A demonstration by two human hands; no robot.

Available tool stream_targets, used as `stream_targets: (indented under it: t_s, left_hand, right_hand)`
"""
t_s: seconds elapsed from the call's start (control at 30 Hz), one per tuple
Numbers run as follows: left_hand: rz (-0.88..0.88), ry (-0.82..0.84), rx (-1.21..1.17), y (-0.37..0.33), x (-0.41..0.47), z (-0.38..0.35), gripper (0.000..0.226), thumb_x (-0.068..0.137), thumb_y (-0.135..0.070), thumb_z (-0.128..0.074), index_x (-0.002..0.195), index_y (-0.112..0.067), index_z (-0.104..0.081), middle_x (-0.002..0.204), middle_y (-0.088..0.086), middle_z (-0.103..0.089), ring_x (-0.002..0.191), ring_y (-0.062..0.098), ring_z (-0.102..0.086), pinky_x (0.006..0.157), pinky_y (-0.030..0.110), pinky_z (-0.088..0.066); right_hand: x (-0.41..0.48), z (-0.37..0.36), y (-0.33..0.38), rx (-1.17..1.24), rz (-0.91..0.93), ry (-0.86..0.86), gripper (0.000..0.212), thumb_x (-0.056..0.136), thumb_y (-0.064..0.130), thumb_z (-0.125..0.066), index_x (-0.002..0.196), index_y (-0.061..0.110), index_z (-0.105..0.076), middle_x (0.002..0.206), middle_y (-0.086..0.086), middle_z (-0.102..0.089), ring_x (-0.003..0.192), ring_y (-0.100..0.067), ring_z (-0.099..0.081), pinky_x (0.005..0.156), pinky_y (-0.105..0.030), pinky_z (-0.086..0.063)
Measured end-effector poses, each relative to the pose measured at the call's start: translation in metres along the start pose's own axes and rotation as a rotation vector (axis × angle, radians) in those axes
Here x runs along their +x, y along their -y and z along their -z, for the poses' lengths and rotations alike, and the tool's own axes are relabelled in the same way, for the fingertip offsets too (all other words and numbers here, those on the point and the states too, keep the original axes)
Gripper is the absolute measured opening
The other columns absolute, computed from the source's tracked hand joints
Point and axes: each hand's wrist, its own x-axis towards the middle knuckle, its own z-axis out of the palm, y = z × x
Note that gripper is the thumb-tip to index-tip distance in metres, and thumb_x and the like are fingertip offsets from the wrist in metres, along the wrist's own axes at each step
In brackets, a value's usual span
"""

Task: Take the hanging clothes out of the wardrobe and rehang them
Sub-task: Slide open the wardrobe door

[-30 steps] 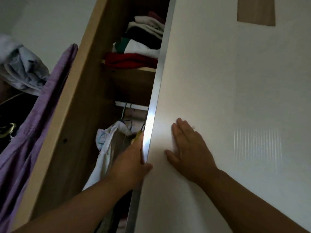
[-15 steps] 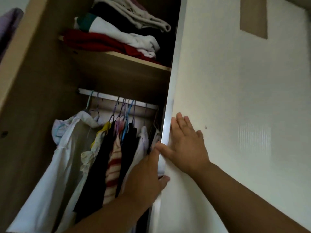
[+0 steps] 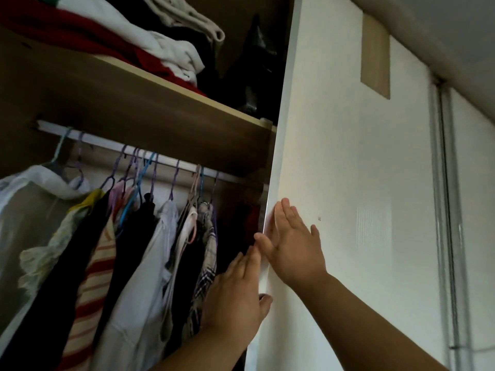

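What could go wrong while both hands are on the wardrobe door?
The left hand has its thumb hooked round the door edge; if the door slides back, it may be pinched. The right hand only presses flat, so it might slip. The plaid garment hangs near the edge and could snag.

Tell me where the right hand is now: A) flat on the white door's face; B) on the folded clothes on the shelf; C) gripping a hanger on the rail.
A: the right hand lies with straight fingers flat on the white door, just beside its left edge.
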Motion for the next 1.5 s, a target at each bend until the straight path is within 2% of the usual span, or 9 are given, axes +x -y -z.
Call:
stream_targets:
  t_s: [0.1,0.33,0.73,0.9,1.0,1.2,1.27,1.33,1.5]
  left_hand:
    - [-0.020,0.013,0.018,-0.011,0.007,-0.016,0.088,0.090,-0.047,-0.049,0.150,-0.024,0.011,0.160,-0.009,-0.001,0.146,0.008,0.001,0.117,0.029,-0.016]
    - [-0.034,0.047,0.028,-0.036,0.019,-0.048,0.085,0.092,-0.048,-0.047,0.149,-0.025,0.012,0.160,-0.010,0.004,0.146,0.009,0.004,0.117,0.032,-0.015]
    - [0.016,0.062,-0.008,-0.065,0.029,-0.071,0.088,0.090,-0.041,-0.055,0.150,-0.023,0.007,0.160,-0.004,-0.009,0.146,0.014,-0.011,0.113,0.035,-0.024]
    - [0.002,0.191,0.012,-0.062,0.031,-0.056,0.094,0.085,-0.041,-0.063,0.150,-0.027,0.004,0.159,-0.004,-0.012,0.145,0.018,-0.017,0.113,0.042,-0.029]
    - [-0.024,0.298,0.095,-0.055,0.029,-0.031,0.095,0.084,-0.051,-0.060,0.150,-0.031,0.006,0.160,-0.003,0.000,0.146,0.019,-0.010,0.113,0.048,-0.026]
    - [0.039,0.238,0.194,-0.014,-0.018,0.018,0.091,0.086,-0.055,-0.053,0.150,-0.032,0.007,0.159,-0.008,0.010,0.146,0.014,0.000,0.118,0.042,-0.017]
    - [0.037,0.265,0.262,0.004,-0.037,0.043,0.088,0.087,-0.053,-0.051,0.150,-0.032,0.007,0.159,-0.010,0.011,0.146,0.011,0.005,0.119,0.041,-0.014]
    - [0.046,0.282,0.320,0.022,-0.052,0.071,0.085,0.088,-0.053,-0.050,0.149,-0.036,0.007,0.158,-0.013,0.012,0.146,0.010,0.006,0.119,0.038,-0.011]
    - [0.060,0.259,0.464,0.060,-0.076,0.133,0.078,0.088,-0.059,-0.044,0.147,-0.043,0.004,0.157,-0.014,0.015,0.146,0.013,0.009,0.119,0.039,-0.008]
  right_hand:
    - [0.001,-0.002,-0.019,-0.026,-0.023,0.010,0.074,0.091,0.063,-0.022,0.150,0.026,0.003,0.158,0.007,0.009,0.146,-0.016,0.004,0.116,-0.046,-0.003]
    - [0.003,-0.004,-0.060,-0.051,-0.064,0.022,0.073,0.093,0.061,-0.025,0.150,0.025,0.003,0.158,0.007,0.008,0.147,-0.015,0.001,0.116,-0.050,-0.006]
    - [0.006,-0.011,-0.095,0.005,-0.077,-0.003,0.075,0.093,0.059,-0.033,0.150,0.025,0.003,0.158,0.008,0.007,0.147,-0.017,-0.002,0.114,-0.053,-0.010]
    - [0.003,-0.013,-0.094,0.040,-0.073,0.029,0.077,0.093,0.058,-0.034,0.150,0.025,0.006,0.158,0.006,0.011,0.147,-0.019,0.001,0.114,-0.055,-0.012]
    - [-0.001,-0.001,-0.090,0.015,-0.074,0.086,0.084,0.090,0.060,-0.039,0.150,0.023,0.007,0.158,0.003,0.013,0.147,-0.021,0.002,0.112,-0.058,-0.011]
    - [-0.047,-0.001,-0.060,0.042,0.064,-0.004,0.078,0.087,0.056,-0.047,0.149,0.033,-0.006,0.159,0.005,-0.007,0.147,-0.018,-0.006,0.112,-0.059,-0.007]
    - [-0.067,-0.010,-0.036,0.039,0.175,-0.016,0.073,0.081,0.052,-0.054,0.145,0.033,-0.025,0.154,0.001,-0.027,0.143,-0.020,-0.025,0.107,-0.061,-0.021]
    - [-0.080,-0.016,-0.009,0.062,0.250,-0.009,0.072,0.068,0.054,-0.057,0.135,0.031,-0.042,0.141,-0.002,-0.048,0.129,-0.023,-0.048,0.093,-0.061,-0.040]
    - [-0.089,-0.017,0.060,0.079,0.336,0.070,0.074,0.060,0.062,-0.058,0.127,0.035,-0.046,0.131,0.003,-0.057,0.112,-0.018,-0.061,0.078,-0.056,-0.051]
